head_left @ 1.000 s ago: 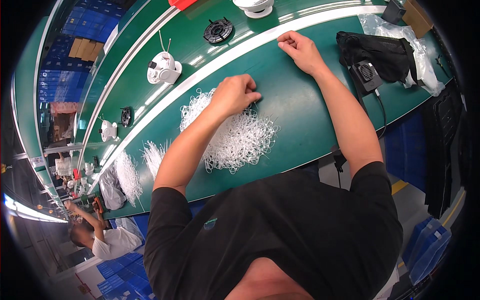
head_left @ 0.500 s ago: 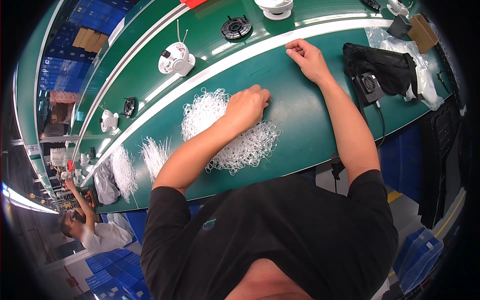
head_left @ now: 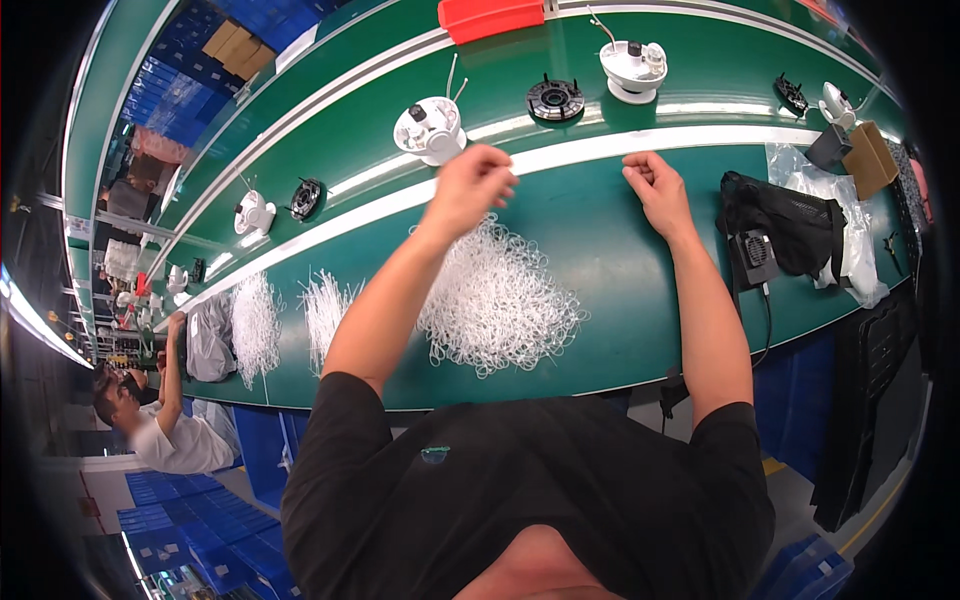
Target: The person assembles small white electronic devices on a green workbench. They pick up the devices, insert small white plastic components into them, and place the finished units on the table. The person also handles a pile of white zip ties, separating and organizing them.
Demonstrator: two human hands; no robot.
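Note:
My left hand [head_left: 472, 190] is above the far edge of a pile of white looped ties [head_left: 500, 300], slightly blurred, its fingers loosely bent and apart. Nothing shows in it. Just beyond its fingers, across the white rail, sits a white round housing [head_left: 428, 128] with thin wires sticking up. My right hand [head_left: 660, 192] hovers over the green table [head_left: 620, 290] near the rail, right of the pile. Its thumb and fingers are closed together; whatever may be between them is hidden.
Beyond the rail, the green belt carries a black ring [head_left: 555, 100], another white housing [head_left: 632, 72] and a red bin [head_left: 490, 18]. Straight white ties [head_left: 325, 310] lie left. A black mesh bag [head_left: 785, 225] and small fan device [head_left: 755, 257] lie right. A person [head_left: 170, 430] works far left.
My left hand has moved from over the pile out to the rail, and its fingers have loosened. My right hand stays near the rail, closed. The whole view has shifted.

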